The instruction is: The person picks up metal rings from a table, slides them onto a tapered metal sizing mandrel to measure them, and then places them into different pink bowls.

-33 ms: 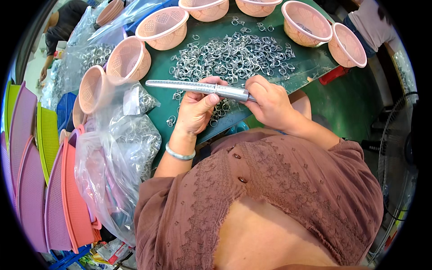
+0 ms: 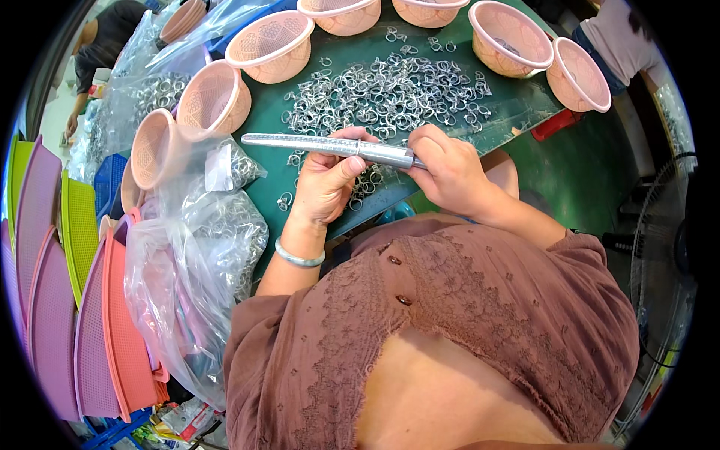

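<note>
A metal ring mandrel [image 2: 292,141] with a marked scale lies almost level across my hands, its thin tip to the left. My right hand [image 2: 446,166] is closed around its handle end. With thumb and fingers, my left hand [image 2: 330,180] pinches a silver ring [image 2: 359,146] that sits around the mandrel; the fingers partly hide the ring. Just beyond my hands, a wide heap of silver rings [image 2: 390,94] covers the middle of the green table [image 2: 270,142]. A few loose rings [image 2: 285,200] lie beside my left wrist.
Pink baskets [image 2: 271,49] curve around the heap's far side. Left are clear bags of rings [image 2: 225,232] and stacked coloured baskets [image 2: 82,322]. A fan [image 2: 660,247] stands at the right. Two other people are partly visible at the upper left and upper right.
</note>
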